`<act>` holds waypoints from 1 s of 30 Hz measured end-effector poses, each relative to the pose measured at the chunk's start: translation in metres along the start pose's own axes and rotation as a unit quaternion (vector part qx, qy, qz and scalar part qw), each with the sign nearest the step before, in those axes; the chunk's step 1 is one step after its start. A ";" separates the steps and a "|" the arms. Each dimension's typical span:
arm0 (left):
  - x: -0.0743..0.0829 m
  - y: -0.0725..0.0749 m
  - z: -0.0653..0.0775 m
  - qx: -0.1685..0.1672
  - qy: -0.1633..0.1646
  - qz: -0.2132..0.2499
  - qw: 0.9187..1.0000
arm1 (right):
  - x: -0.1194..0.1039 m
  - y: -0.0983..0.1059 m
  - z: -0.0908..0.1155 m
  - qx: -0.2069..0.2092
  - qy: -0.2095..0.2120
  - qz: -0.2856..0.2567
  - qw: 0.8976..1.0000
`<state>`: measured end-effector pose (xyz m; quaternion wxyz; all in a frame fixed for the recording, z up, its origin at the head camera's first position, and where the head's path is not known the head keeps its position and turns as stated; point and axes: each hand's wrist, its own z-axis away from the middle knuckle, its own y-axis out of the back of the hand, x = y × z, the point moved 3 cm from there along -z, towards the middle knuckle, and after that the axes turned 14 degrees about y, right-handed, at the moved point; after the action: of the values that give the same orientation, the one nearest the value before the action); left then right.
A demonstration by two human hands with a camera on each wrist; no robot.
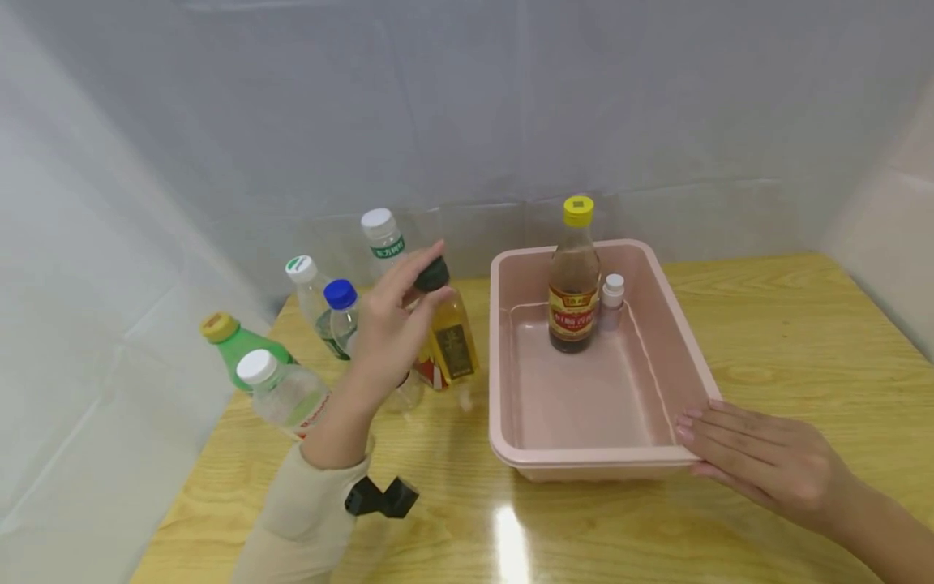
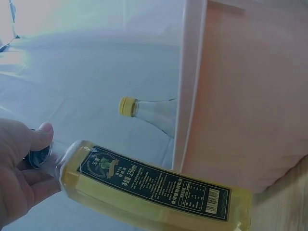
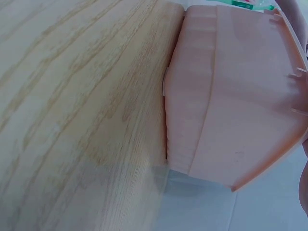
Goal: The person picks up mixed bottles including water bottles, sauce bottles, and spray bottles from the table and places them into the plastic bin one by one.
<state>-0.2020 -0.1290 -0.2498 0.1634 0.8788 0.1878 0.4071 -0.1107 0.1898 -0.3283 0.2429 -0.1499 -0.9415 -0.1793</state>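
My left hand grips a clear bottle of yellow cooking oil by its dark cap. A black label shows on the bottle, which is beside the tub's left wall, outside it. At the near right corner of the pink plastic tub, my right hand holds the rim, fingers over the edge and thumb on the outer side. Inside the tub stand a dark sauce bottle with a yellow cap and a small white-capped bottle. In the right wrist view only finger edges show.
Left of the tub are several bottles: a green one with a yellow cap, a white-capped clear one, a blue-capped one and further white-capped ones. They stand on a wooden table against a pale sheet.
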 end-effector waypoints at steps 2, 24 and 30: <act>0.002 0.001 -0.001 0.003 -0.010 -0.004 1.000 | 0.000 0.000 0.000 0.002 0.000 0.000 1.000; 0.045 0.015 -0.031 0.026 -0.086 -0.014 0.996 | 0.000 0.000 0.001 0.003 -0.002 0.001 1.000; 0.059 0.014 -0.038 0.028 -0.100 -0.014 0.994 | 0.001 0.000 0.000 0.001 -0.004 -0.004 1.000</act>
<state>-0.1936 -0.1091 -0.1815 0.1628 0.9166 0.1940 0.3093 -0.1114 0.1899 -0.3283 0.2391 -0.1468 -0.9431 -0.1784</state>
